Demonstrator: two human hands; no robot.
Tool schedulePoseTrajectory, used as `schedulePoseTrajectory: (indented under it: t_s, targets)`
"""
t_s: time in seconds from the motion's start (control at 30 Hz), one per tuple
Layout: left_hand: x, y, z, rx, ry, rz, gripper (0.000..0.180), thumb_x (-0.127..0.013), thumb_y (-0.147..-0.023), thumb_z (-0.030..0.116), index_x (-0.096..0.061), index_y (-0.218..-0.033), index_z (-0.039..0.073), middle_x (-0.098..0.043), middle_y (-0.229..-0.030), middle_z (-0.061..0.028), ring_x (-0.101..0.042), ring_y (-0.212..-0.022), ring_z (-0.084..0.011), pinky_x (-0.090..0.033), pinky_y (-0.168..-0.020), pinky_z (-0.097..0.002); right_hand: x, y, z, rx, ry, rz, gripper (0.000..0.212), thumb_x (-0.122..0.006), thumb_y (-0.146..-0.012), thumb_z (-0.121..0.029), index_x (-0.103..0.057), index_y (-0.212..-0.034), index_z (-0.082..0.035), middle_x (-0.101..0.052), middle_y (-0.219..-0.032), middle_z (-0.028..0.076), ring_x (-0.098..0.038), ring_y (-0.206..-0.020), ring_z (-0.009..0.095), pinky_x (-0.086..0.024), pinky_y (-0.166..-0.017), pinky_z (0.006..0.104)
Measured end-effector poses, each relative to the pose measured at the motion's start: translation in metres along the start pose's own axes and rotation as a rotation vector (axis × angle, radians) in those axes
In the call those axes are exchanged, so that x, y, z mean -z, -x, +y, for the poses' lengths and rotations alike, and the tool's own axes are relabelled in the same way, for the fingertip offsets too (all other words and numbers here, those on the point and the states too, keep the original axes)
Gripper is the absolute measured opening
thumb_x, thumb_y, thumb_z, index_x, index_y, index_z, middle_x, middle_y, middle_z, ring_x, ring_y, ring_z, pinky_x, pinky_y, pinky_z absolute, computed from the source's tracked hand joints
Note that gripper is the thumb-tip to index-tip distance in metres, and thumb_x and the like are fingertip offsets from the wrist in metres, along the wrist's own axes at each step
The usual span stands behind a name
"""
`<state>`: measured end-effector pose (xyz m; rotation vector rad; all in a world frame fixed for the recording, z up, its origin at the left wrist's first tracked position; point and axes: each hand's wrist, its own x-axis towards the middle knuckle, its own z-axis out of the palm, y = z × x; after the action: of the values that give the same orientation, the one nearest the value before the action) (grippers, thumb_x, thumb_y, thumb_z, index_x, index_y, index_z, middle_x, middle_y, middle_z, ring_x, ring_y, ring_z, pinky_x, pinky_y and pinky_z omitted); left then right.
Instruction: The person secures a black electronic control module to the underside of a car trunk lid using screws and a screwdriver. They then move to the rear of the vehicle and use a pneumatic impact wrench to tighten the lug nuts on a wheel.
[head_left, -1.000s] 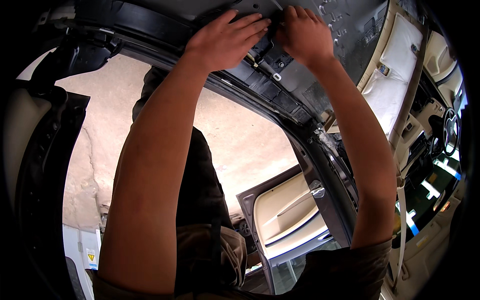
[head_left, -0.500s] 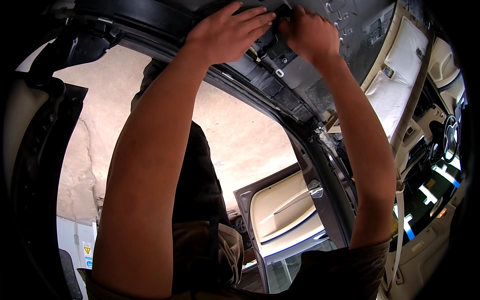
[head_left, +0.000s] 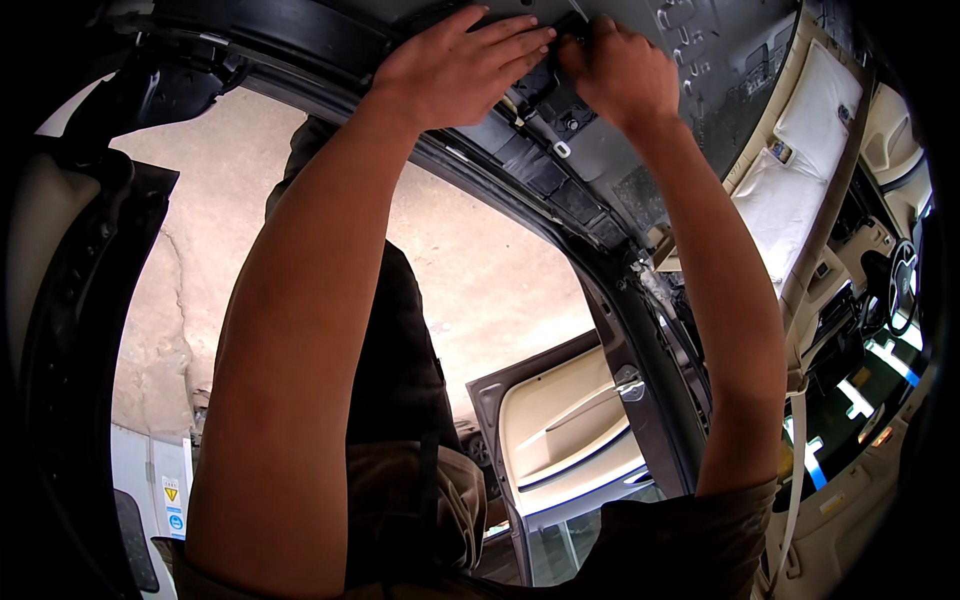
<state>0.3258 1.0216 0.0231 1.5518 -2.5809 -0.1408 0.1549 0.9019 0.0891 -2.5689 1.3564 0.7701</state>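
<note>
Both my arms reach up to the dark metal floor panel (head_left: 660,95) of a car's stripped interior. My left hand (head_left: 455,70) lies over the door-sill edge, its fingers stretched out toward the right and pressed on nothing I can name. Just beside its fingertips, my right hand (head_left: 625,75) is closed, fingers curled in. A dark shape shows by that hand's thumb, too dim and too covered to name. Below the hands runs a bare sill strip (head_left: 535,160) with black trim and a small pale loop (head_left: 562,149).
An open car door (head_left: 565,430) with beige lining stands below. White-covered seats (head_left: 800,170) and a steering wheel (head_left: 902,285) are at the right. A seat belt (head_left: 798,480) hangs near my right elbow. Concrete ground (head_left: 480,250) shows through the door opening.
Hardly anything differs. The view shifts very slightly, while both hands keep their places and poses.
</note>
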Motion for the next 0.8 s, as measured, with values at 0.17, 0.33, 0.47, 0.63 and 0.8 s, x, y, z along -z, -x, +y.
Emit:
schedulePoseTrajectory:
  t_s: [0.17, 0.33, 0.47, 0.63, 0.8]
  targets:
    - [0.001, -0.001, 0.002, 0.0, -0.001, -0.011, 0.065, -0.07, -0.085, 0.028, -0.052, -0.148, 0.022, -0.039, -0.161, 0.0098, -0.036, -0.147, -0.0071, -0.033, -0.115, -0.0364, -0.012, 0.0, 0.01, 0.156, -0.053, 0.156, 0.032, -0.057, -0.097, -0.038, -0.067, -0.098, -0.007, -0.074, -0.099, 0.016, -0.072, -0.094, 0.036, -0.059, -0.078, 0.0473]
    - [-0.001, 0.001, 0.0, 0.001, 0.019, 0.016, 0.065, -0.071, -0.085, 0.027, -0.054, -0.147, 0.022, -0.04, -0.16, 0.0099, -0.037, -0.145, -0.0069, -0.033, -0.115, -0.0362, 0.007, -0.005, -0.002, -0.014, 0.047, -0.17, 0.028, -0.06, -0.094, -0.036, -0.065, -0.093, -0.008, -0.073, -0.093, 0.014, -0.071, -0.094, 0.034, -0.059, -0.078, 0.0471]
    - [-0.002, 0.001, 0.0, 0.003, 0.025, 0.058, 0.063, -0.071, -0.085, 0.027, -0.055, -0.145, 0.021, -0.04, -0.16, 0.0097, -0.037, -0.145, -0.007, -0.033, -0.115, -0.0359, -0.01, 0.0, 0.006, 0.109, -0.011, 0.194, 0.035, -0.056, -0.098, -0.039, -0.069, -0.085, -0.009, -0.073, -0.083, 0.015, -0.073, -0.084, 0.035, -0.059, -0.074, 0.0474]
    - [-0.002, 0.0, 0.001, 0.008, 0.03, 0.035, 0.063, -0.07, -0.085, 0.026, -0.055, -0.146, 0.022, -0.04, -0.16, 0.0095, -0.037, -0.145, -0.0071, -0.033, -0.115, -0.0356, -0.017, -0.001, 0.011, 0.197, -0.052, 0.243, 0.044, -0.052, -0.1, -0.044, -0.071, -0.083, -0.008, -0.074, -0.081, 0.017, -0.074, -0.078, 0.038, -0.059, -0.073, 0.0492]
    - [-0.001, 0.001, 0.0, 0.012, 0.082, 0.007, 0.065, -0.07, -0.086, 0.026, -0.052, -0.148, 0.022, -0.04, -0.16, 0.0098, -0.036, -0.146, -0.0068, -0.032, -0.116, -0.0356, -0.001, -0.002, 0.002, -0.031, -0.018, -0.115, 0.043, -0.053, -0.098, -0.045, -0.069, -0.088, -0.006, -0.075, -0.085, 0.016, -0.074, -0.082, 0.038, -0.059, -0.074, 0.0507]
